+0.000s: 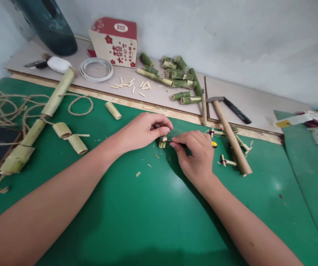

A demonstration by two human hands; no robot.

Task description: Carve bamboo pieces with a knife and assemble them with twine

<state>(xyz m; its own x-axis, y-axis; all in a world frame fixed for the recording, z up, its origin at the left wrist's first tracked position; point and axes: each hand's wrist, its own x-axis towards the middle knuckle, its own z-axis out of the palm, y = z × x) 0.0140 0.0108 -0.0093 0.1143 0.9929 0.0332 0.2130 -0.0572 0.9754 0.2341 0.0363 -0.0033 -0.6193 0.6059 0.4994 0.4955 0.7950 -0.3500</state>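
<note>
My left hand [145, 129] is closed over a small piece of green bamboo [163, 141] that rests on the green mat [153, 207], thumb and fingers pinching its top. My right hand [196, 153] is closed too, pinched on a thin dark tool whose tip meets the bamboo piece; a yellow end [214, 144] shows past the knuckles. What the tool is I cannot tell. Small bamboo chips [138, 174] lie on the mat just in front of the hands.
A hammer [229, 131] lies right of my right hand among small bamboo pegs. A long bamboo pole [44, 118], cut bamboo rings [62, 130] and twine [6, 111] lie left. Behind are a red-and-white box [114, 42], a tape roll [96, 69] and several bamboo offcuts [175, 75].
</note>
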